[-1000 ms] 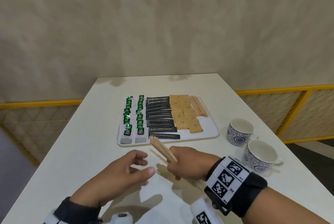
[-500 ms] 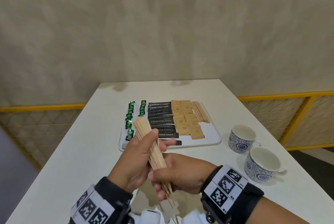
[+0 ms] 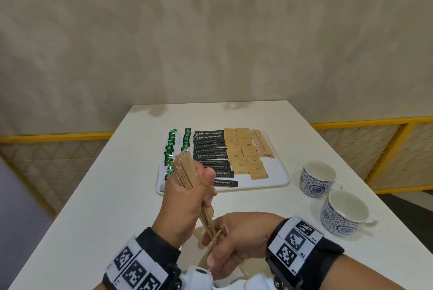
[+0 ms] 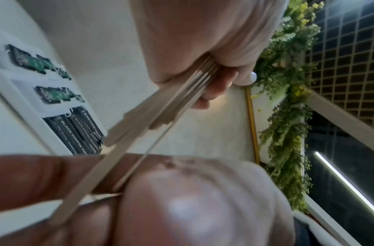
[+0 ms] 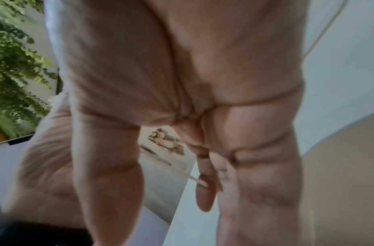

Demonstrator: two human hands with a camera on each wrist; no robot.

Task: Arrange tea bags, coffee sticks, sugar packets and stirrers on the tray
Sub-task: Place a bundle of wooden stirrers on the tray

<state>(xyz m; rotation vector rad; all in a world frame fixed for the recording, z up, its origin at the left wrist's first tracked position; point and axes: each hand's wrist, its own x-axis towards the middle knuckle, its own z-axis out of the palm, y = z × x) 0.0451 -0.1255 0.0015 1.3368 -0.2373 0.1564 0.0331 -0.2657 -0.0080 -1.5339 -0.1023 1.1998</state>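
Partly hiding the tray [image 3: 276,183], left hand [image 3: 185,198] fingers clamp the stirrer bundle [image 3: 185,171]; right hand [image 3: 241,238] pinches its lower ends.

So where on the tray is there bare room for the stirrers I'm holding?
Bare tray shows at the near right corner, between the sugar packets, the stirrers already laid and the rim. Everything to the left is crowded: coffee sticks and tea bags in rows. Both hands hold the bundle.
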